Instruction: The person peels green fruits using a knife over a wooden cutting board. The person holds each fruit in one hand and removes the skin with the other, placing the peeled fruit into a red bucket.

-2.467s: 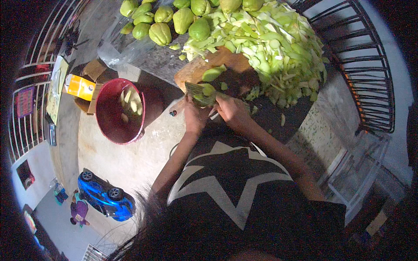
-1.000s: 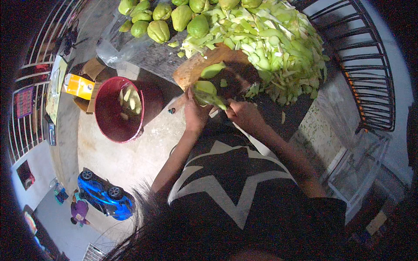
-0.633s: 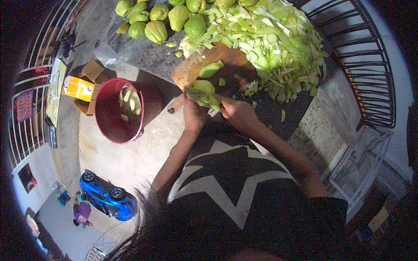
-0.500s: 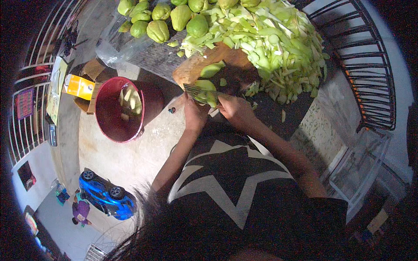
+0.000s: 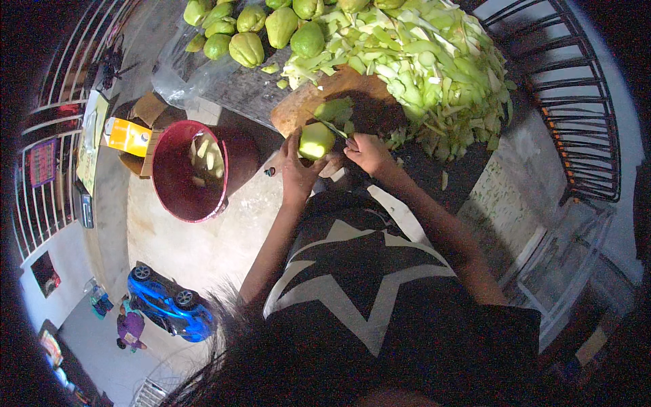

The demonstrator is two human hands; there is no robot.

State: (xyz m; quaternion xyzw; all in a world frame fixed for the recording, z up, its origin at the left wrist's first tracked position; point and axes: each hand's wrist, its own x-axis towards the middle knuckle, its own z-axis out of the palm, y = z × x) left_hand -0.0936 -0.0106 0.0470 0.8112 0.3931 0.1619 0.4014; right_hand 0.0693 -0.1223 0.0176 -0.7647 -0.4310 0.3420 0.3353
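Floor (image 5: 169, 244), pale and sunlit in patches, spreads out to my left, below the dark worktop (image 5: 237, 95) in front of me. A blue toy car (image 5: 169, 305) rests on it toward the lower left, with a person in purple (image 5: 129, 329) close by. On the worktop, ahead and to my right, sits a broad heap of green peelings (image 5: 420, 68), spilling toward the near edge. A dark red bucket (image 5: 176, 190) stands at my left with a few pale pieces (image 5: 207, 156) inside, and just beyond it is an open cardboard box (image 5: 149, 108) with a yellow-orange packet (image 5: 129, 138) against it. My wooden board (image 5: 298, 112) lies at the worktop's near edge, touching the heap. Past it, whole green fruits (image 5: 281, 27) crowd together at the far side. My left hand (image 5: 300, 173) has its grip closed around one pale green pared fruit (image 5: 317, 141), held up by the near edge of the board. My right hand (image 5: 368, 152) is narrow, fingers pinched on a thin blade (image 5: 331, 127) seen nearly edge-on, its far end close beside that fruit; I cannot tell whether they touch. Behind the blade, a small green piece (image 5: 333, 108) lies on the board in shadow.
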